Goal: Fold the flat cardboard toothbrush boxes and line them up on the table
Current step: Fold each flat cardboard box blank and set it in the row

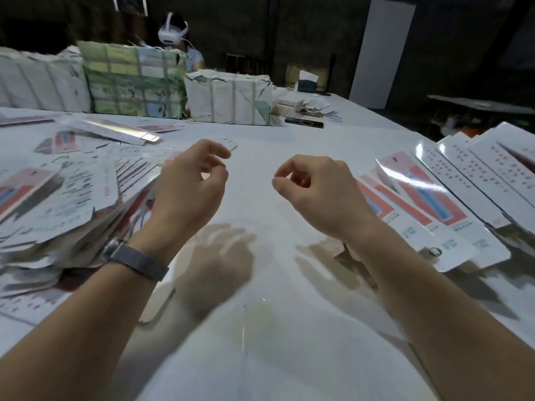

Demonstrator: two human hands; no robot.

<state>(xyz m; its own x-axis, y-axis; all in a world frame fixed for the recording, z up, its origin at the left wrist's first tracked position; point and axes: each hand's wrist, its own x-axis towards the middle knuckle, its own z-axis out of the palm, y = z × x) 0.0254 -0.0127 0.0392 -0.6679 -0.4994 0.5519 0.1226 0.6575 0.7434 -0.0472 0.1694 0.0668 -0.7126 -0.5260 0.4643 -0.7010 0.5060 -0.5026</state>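
A worker's two bare hands hover above a white surface point(260, 146), both holding nothing. The left hand point(192, 180) has its fingers loosely curled, thumb and forefinger apart, and a grey watch point(134, 259) sits on that wrist. The right hand point(315, 189) is likewise half curled, its forefinger and thumb drawn near each other around empty air. Left of the left hand, and just beside it, lies a thick, ragged pile of flat boxes point(58, 204), printed in red, blue and white, fanned over one another. Right of the right hand, folded boxes point(451, 198) lie side by side in an overlapping row that runs off the frame's edge, some face up with red and blue print, some showing white backs with small dots. Beyond the hands, at the far side of the surface, stand strapped paper-wrapped bundles point(228, 96), with a dark phone point(304, 122) lying just beside the nearest one. Behind those bundles sits another person wearing a white headset point(173, 31). The shadows of both hands fall on the surface beneath them.
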